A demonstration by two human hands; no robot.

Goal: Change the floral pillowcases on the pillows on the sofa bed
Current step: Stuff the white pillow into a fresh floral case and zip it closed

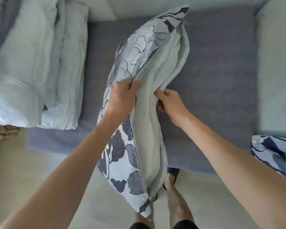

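Observation:
I hold a pillow on edge over the front of the grey sofa bed (213, 71). Its floral pillowcase (122, 159), pale blue with dark grey leaves, gapes along the long side, and the white pillow (157, 83) shows inside. My left hand (122, 96) grips the left edge of the pillowcase opening. My right hand (170, 103) pinches the fabric at the right edge of the opening, where pillow and case meet. A second floral pillow (274, 151) lies at the right edge of the view on the sofa bed.
A folded pale duvet (40, 63) lies on the left part of the sofa bed. The light floor (48, 171) is below me, with my bare feet and a dark slipper (172, 174) by the bed's front edge. A brown object (2, 133) sits at the far left.

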